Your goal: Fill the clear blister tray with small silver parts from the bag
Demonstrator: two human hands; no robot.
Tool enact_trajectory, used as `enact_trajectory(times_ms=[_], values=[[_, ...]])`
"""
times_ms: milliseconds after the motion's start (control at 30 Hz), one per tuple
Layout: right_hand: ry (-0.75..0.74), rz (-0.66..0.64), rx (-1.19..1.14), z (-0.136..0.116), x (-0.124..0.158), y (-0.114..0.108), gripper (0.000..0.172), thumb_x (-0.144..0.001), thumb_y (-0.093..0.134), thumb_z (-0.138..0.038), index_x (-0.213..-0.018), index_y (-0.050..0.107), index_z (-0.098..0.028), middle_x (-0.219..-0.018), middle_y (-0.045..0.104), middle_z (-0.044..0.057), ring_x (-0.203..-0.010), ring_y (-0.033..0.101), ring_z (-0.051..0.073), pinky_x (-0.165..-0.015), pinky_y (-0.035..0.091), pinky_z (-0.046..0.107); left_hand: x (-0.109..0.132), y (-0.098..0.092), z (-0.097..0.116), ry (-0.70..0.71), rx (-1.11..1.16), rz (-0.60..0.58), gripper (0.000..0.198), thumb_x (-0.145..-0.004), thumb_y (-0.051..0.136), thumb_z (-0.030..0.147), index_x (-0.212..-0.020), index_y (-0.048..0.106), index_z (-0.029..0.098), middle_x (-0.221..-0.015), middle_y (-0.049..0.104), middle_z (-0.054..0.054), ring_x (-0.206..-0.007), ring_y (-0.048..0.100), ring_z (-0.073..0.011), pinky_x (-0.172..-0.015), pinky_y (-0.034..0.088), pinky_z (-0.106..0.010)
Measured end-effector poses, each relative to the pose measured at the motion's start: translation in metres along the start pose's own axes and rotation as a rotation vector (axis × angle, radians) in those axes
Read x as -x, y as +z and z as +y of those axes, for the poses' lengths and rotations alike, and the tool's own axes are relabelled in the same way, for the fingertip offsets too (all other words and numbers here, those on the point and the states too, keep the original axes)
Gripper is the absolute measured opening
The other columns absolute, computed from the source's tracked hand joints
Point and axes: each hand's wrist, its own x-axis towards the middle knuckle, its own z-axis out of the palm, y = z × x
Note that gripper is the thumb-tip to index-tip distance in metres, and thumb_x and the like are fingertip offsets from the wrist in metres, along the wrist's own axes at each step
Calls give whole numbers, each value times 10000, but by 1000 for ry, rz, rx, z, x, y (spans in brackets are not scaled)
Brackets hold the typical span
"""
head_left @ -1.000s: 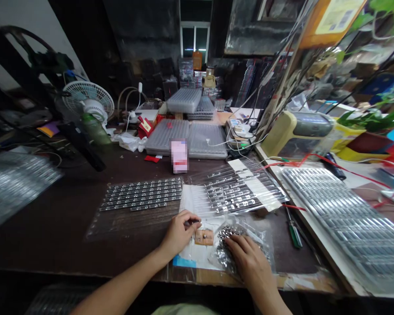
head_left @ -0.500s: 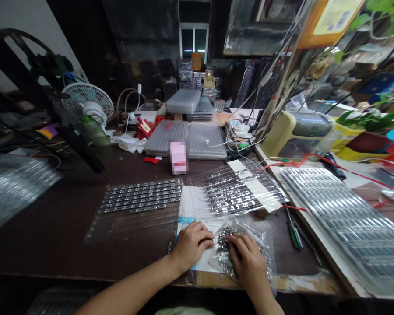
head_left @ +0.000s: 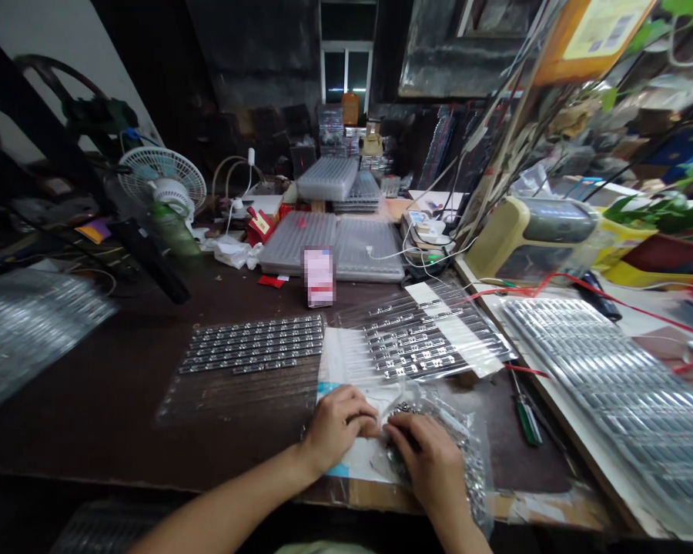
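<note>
My left hand (head_left: 339,427) is closed in a pinch above a white and blue sheet (head_left: 361,460); whatever its fingertips hold is too small to make out. Just to its right, with the fingertips nearly meeting, my right hand (head_left: 433,454) pinches over a clear plastic bag (head_left: 480,438) of small shiny metal parts (head_left: 474,478). What sits between those fingers is hidden. Beyond the hands lies a clear ribbed tray (head_left: 410,346) with rows of metal pieces, a pale strip (head_left: 453,327) across it. To the left, another ribbed tray (head_left: 254,346) holds dark rows of pieces.
A green-handled screwdriver (head_left: 528,419) lies right of the bag. Stacked clear trays (head_left: 606,392) fill the right side, others (head_left: 28,331) the far left. Behind stand a pink box (head_left: 319,277), closed plastic cases (head_left: 363,246), a fan (head_left: 165,181) and red cord (head_left: 513,291).
My right hand has moved left from over the metal parts toward my left hand, which stays nearly in place. The whole view has shifted slightly.
</note>
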Motion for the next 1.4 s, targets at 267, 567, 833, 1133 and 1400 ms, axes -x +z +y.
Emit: enact_trajectory(times_ms=[267, 567, 833, 1133, 1400], values=[[-1, -83, 7, -14, -6, 28, 167, -886, 538, -345, -824, 688, -304, -842, 687, -19, -774, 582, 171, -690, 360, 311, -20, -77, -53, -103, -574, 302, 62, -783, 666, 272, -790, 726, 289, -942, 642, -21, -931, 541, -232, -838, 375, -391], [-14, -112, 28, -19, -8, 30, 141, -873, 562, -320, -868, 703, -324, -832, 663, -11, -765, 559, 159, -672, 352, 305, -48, -70, -35, -29, -501, 203, 112, -832, 584, 241, -839, 695, 249, -947, 673, -22, -937, 565, -215, -898, 326, -392], [-159, -50, 276, 5, 10, 7, 300, -896, 470, -197, -1145, 609, -288, -1124, 648, -14, -1022, 536, 175, -833, 369, 315, -143, -20, -17, -35, -359, 64, 64, -760, 673, 260, -745, 714, 213, -828, 727, -34, -848, 619, -220, -895, 354, -397], [-234, -98, 343, 34, 29, -14, 331, -948, 321, -186, -1068, 626, -234, -999, 659, 28, -917, 571, 163, -855, 390, 302, -81, -43, -15, -159, -35, -57, 271, -865, 467, 187, -1072, 641, 187, -875, 707, -26, -632, 649, -117, -569, 482, -211], [-107, -50, 253, 25, 17, -12, 197, -931, 452, -278, -937, 646, -247, -921, 665, 19, -850, 600, 153, -771, 418, 289, 0, -27, -2, -221, 55, -81, 156, -749, 634, 164, -875, 725, 186, -833, 708, -40, -744, 628, -172, -653, 475, -248]])
